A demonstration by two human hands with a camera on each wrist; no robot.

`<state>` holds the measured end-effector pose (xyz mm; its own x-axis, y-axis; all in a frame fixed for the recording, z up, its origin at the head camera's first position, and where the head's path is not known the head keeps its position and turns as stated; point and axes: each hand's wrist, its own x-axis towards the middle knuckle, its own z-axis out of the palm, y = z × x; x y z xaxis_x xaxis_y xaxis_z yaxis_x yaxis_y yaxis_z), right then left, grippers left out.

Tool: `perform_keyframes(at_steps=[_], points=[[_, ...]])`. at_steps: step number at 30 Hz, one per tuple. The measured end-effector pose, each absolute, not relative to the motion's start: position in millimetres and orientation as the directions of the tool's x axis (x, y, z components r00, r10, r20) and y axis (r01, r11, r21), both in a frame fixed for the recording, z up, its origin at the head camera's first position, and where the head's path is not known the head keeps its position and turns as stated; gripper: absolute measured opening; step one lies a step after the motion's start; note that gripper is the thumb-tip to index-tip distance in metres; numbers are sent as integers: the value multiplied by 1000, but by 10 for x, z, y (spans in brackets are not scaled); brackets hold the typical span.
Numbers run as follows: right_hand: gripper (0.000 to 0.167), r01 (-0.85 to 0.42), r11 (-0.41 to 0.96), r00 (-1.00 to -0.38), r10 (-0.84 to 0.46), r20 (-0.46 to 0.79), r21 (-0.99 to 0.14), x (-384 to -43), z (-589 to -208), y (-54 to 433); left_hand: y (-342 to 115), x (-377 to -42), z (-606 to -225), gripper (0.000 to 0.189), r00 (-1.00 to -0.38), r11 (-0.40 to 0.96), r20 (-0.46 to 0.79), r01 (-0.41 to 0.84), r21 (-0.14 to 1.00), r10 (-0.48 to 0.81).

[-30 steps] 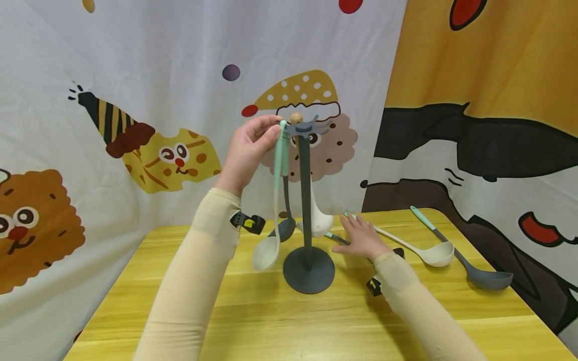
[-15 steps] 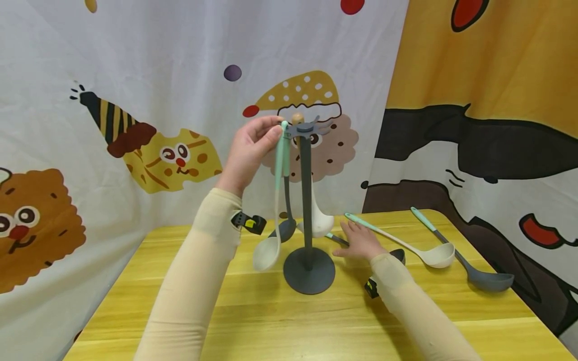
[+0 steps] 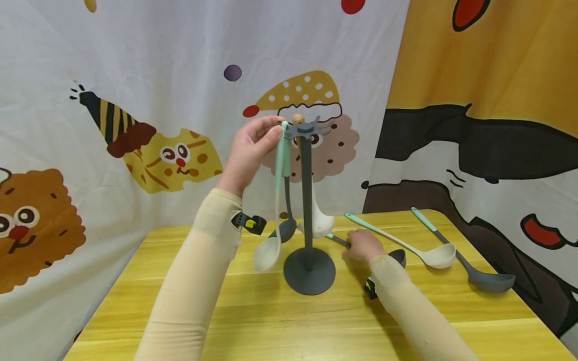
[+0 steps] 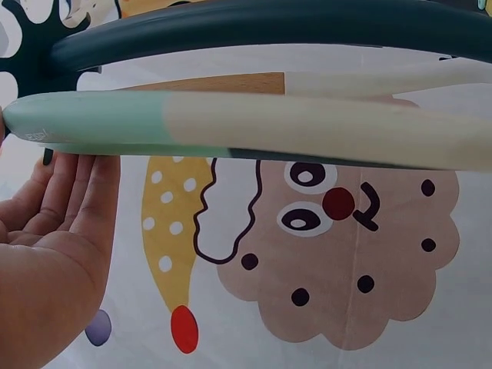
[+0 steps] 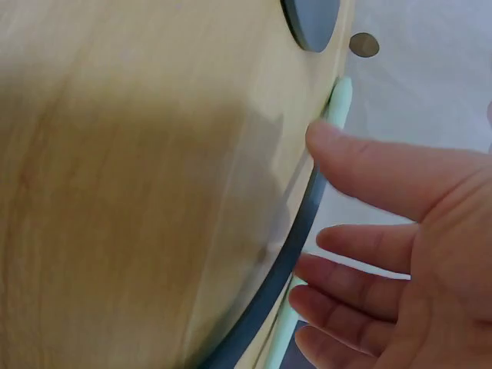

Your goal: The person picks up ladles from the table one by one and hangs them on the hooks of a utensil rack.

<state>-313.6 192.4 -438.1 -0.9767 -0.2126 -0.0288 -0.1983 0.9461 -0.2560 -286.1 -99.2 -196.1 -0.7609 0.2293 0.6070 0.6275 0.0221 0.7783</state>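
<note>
My left hand (image 3: 250, 150) pinches the mint handle top of a white ladle (image 3: 267, 253) at the rack's (image 3: 307, 195) top. In the left wrist view, straight fingers (image 4: 73, 192) lie behind the mint handle (image 4: 92, 115); the thumb is mostly out of frame. My right hand (image 3: 365, 244) is low over the table, at the handle of a grey ladle (image 3: 397, 257) lying there. The right wrist view shows the thumb (image 5: 361, 161) and the loosely bent fingers apart, close to the dark handle (image 5: 273, 280). The forearm partly hides that ladle.
A grey ladle (image 3: 286, 229) and a white ladle (image 3: 321, 223) also hang on the rack. To the right, another white ladle (image 3: 438, 255) and a large grey ladle (image 3: 489, 281) lie on the wooden table (image 3: 253, 321). A printed curtain (image 3: 180, 60) stands behind.
My right hand has drawn back slightly from the white ladle's handle, and its spread fingers have bent downward towards the grey ladle's handle. The left hand keeps its hold at the rack.
</note>
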Motion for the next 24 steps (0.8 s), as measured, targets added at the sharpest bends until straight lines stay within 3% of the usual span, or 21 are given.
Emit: perform_keyframes(at_steps=[3, 13, 24], points=[[29, -165, 954, -984, -177, -29, -250, -3153, -4414, 1943, -995, -2866, -1962, 33, -762, 23, 606, 627, 779, 228], [12, -133, 959, -990, -141, -12, -250, -3195, -4446, 1976, -1001, -2867, -1961, 33, -754, 12, 613, 633, 774, 235], [8, -76, 968, -995, -89, -43, -241, -3229, -4460, 1975, -991, -2864, -1966, 33, -759, 8, 610, 628, 778, 228]])
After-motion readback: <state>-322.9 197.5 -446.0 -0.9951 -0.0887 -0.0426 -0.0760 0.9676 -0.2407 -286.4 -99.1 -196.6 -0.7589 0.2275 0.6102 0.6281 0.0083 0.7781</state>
